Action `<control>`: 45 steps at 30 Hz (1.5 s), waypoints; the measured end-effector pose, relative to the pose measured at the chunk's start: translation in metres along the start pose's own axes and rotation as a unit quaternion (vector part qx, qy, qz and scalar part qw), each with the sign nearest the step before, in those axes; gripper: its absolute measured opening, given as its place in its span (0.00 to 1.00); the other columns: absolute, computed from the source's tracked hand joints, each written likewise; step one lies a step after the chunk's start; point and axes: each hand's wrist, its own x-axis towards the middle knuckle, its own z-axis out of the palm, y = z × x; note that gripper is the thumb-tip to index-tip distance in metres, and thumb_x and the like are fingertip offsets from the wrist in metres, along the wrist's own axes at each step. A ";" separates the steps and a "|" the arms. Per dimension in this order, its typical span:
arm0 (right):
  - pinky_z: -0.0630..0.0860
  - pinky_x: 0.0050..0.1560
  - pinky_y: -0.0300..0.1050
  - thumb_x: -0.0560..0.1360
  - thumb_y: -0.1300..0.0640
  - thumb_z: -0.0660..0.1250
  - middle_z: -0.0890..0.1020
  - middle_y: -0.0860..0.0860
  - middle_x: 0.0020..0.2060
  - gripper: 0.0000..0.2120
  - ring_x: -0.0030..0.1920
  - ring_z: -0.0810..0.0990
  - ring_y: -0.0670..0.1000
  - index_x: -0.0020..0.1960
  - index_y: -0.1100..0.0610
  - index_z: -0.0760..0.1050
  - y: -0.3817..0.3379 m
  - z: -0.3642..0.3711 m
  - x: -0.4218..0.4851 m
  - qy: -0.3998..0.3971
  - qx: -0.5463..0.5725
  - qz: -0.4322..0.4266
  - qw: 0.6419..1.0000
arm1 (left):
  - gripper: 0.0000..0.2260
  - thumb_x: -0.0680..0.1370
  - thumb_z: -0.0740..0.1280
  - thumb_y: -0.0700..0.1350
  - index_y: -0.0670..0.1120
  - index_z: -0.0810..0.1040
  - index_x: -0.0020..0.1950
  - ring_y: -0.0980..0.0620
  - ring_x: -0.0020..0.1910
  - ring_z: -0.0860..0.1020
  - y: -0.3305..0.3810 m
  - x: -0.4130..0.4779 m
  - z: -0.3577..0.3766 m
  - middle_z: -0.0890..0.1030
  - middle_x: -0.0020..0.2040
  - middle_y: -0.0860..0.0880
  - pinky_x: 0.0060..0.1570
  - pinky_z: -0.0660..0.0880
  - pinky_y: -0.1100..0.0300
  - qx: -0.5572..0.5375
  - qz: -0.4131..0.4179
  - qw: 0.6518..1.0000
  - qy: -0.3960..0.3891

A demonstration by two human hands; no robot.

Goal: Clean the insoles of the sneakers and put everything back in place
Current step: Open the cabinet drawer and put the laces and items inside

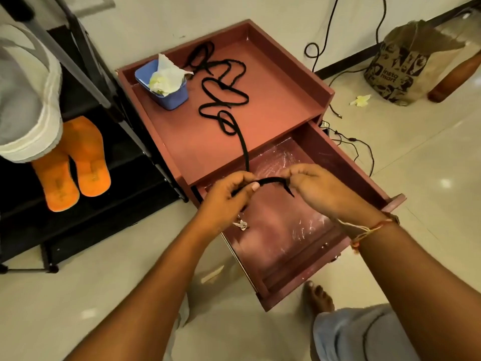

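the black shoelace [243, 145] trails away from the person over the cabinet top [273, 95], its near end pinched crosswise between left hand [226, 194] and right hand [317, 188] above the open drawer [351, 165].

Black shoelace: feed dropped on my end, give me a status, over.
Left hand, right hand both pinch black shoelace near one end, over open drawer. Rest looped on cabinet top. Orange insoles aside on rack.

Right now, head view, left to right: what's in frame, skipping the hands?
orange insoles → blue tub with tissue → black shoelace → printed paper bag → brown bottle
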 end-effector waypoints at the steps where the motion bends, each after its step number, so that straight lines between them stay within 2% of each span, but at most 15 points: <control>1: 0.70 0.44 0.40 0.82 0.59 0.57 0.82 0.48 0.44 0.14 0.45 0.78 0.47 0.52 0.58 0.82 -0.003 0.000 0.002 0.000 0.004 -0.022 1.000 | 0.03 0.80 0.69 0.42 0.49 0.83 0.49 0.54 0.37 0.75 -0.001 0.001 -0.004 0.79 0.38 0.49 0.40 0.73 0.57 0.008 0.002 1.000 -0.004; 4: 0.73 0.54 0.35 0.83 0.46 0.57 0.84 0.43 0.52 0.17 0.55 0.80 0.40 0.60 0.51 0.80 -0.015 0.016 0.015 -0.031 0.038 -0.081 0.996 | 0.05 0.76 0.74 0.41 0.50 0.85 0.49 0.51 0.46 0.82 0.001 0.001 -0.012 0.84 0.46 0.49 0.50 0.78 0.54 0.041 0.003 0.999 -0.016; 6: 0.77 0.53 0.46 0.83 0.42 0.56 0.84 0.46 0.46 0.19 0.48 0.82 0.45 0.53 0.53 0.81 -0.017 0.031 0.023 -0.067 0.017 -0.083 0.994 | 0.07 0.76 0.74 0.40 0.46 0.86 0.53 0.52 0.46 0.82 0.002 0.003 -0.016 0.85 0.48 0.48 0.49 0.79 0.56 0.043 0.006 0.999 -0.019; 8: 0.77 0.44 0.54 0.83 0.44 0.58 0.81 0.49 0.36 0.18 0.38 0.79 0.47 0.44 0.54 0.78 -0.013 0.044 0.029 -0.093 0.028 -0.087 0.991 | 0.07 0.76 0.74 0.39 0.42 0.84 0.54 0.52 0.44 0.82 0.002 0.005 -0.021 0.85 0.45 0.48 0.48 0.78 0.57 0.011 0.000 1.000 -0.003; 11: 0.74 0.41 0.44 0.84 0.49 0.59 0.75 0.48 0.28 0.16 0.32 0.75 0.47 0.41 0.56 0.74 -0.012 0.046 0.032 -0.114 0.105 -0.061 0.986 | 0.07 0.77 0.73 0.37 0.41 0.82 0.54 0.47 0.46 0.81 0.001 0.008 -0.028 0.84 0.45 0.41 0.50 0.77 0.55 -0.017 0.007 0.999 0.030; 13: 0.77 0.42 0.43 0.83 0.51 0.61 0.76 0.49 0.28 0.13 0.34 0.77 0.47 0.47 0.58 0.75 -0.012 0.041 0.030 -0.148 0.196 -0.004 0.969 | 0.09 0.75 0.74 0.36 0.44 0.81 0.54 0.52 0.49 0.81 0.001 0.008 -0.030 0.84 0.47 0.46 0.54 0.77 0.59 -0.042 0.003 0.998 0.049; 16: 0.81 0.44 0.44 0.81 0.52 0.64 0.81 0.52 0.33 0.13 0.38 0.82 0.49 0.54 0.62 0.78 -0.013 0.033 0.025 -0.217 0.286 0.077 0.930 | 0.10 0.75 0.74 0.36 0.47 0.80 0.54 0.56 0.51 0.80 -0.001 0.010 -0.031 0.82 0.47 0.53 0.56 0.77 0.61 -0.083 -0.001 0.993 0.082; 21: 0.82 0.37 0.38 0.79 0.60 0.64 0.84 0.58 0.41 0.05 0.44 0.85 0.53 0.49 0.62 0.76 -0.015 0.033 0.023 -0.305 0.385 0.129 0.862 | 0.06 0.77 0.72 0.37 0.46 0.80 0.50 0.60 0.44 0.79 0.002 0.012 -0.023 0.82 0.43 0.54 0.47 0.76 0.66 -0.118 0.005 0.988 0.103; 27: 0.57 0.31 0.33 0.81 0.52 0.59 0.69 0.46 0.27 0.14 0.27 0.64 0.41 0.53 0.62 0.77 -0.014 0.036 0.026 -0.395 0.484 0.160 0.764 | 0.04 0.78 0.71 0.37 0.46 0.81 0.50 0.57 0.44 0.80 0.000 0.016 -0.020 0.83 0.43 0.53 0.47 0.78 0.63 -0.149 0.005 0.977 0.152; 30: 0.64 0.33 0.32 0.81 0.51 0.59 0.76 0.46 0.30 0.15 0.30 0.72 0.41 0.51 0.60 0.79 -0.017 0.031 0.028 -0.427 0.591 0.101 0.676 | 0.04 0.80 0.69 0.39 0.44 0.82 0.53 0.55 0.42 0.78 -0.003 0.018 -0.019 0.83 0.44 0.49 0.43 0.75 0.61 -0.150 -0.019 0.976 0.157; 32: 0.75 0.40 0.36 0.81 0.54 0.59 0.83 0.49 0.40 0.13 0.39 0.81 0.45 0.52 0.59 0.80 -0.021 0.026 0.031 -0.377 0.658 0.058 0.649 | 0.07 0.81 0.68 0.40 0.41 0.82 0.57 0.56 0.38 0.75 -0.006 0.018 -0.014 0.81 0.42 0.47 0.38 0.72 0.64 -0.117 -0.030 0.983 0.134; 37: 0.76 0.60 0.44 0.85 0.57 0.54 0.84 0.51 0.57 0.14 0.60 0.81 0.50 0.59 0.55 0.79 -0.019 0.016 0.042 -0.160 0.727 -0.022 0.667 | 0.11 0.79 0.70 0.43 0.61 0.83 0.50 0.66 0.38 0.77 -0.013 0.012 0.005 0.83 0.39 0.59 0.42 0.74 0.65 0.081 -0.015 0.997 -0.002; 39: 0.72 0.68 0.46 0.85 0.57 0.54 0.83 0.51 0.59 0.14 0.64 0.79 0.50 0.62 0.54 0.77 -0.014 0.011 0.048 -0.111 0.725 -0.036 0.679 | 0.08 0.80 0.70 0.43 0.54 0.85 0.55 0.70 0.40 0.77 -0.011 0.007 0.013 0.80 0.41 0.62 0.43 0.71 0.73 0.167 0.023 0.983 -0.069; 42: 0.70 0.71 0.49 0.85 0.59 0.52 0.82 0.54 0.61 0.14 0.65 0.79 0.52 0.62 0.57 0.76 -0.004 0.001 0.052 -0.047 0.577 -0.066 0.813 | 0.09 0.79 0.70 0.45 0.47 0.85 0.58 0.68 0.42 0.78 -0.006 0.005 0.018 0.79 0.42 0.62 0.43 0.72 0.72 0.201 0.066 0.972 -0.105; 45: 0.76 0.59 0.41 0.85 0.62 0.54 0.85 0.57 0.53 0.13 0.55 0.84 0.50 0.58 0.63 0.77 0.003 0.000 0.051 -0.022 0.263 -0.065 0.962 | 0.05 0.80 0.70 0.46 0.48 0.84 0.51 0.60 0.43 0.79 -0.001 0.007 0.012 0.81 0.41 0.56 0.45 0.77 0.59 0.149 0.067 0.985 -0.055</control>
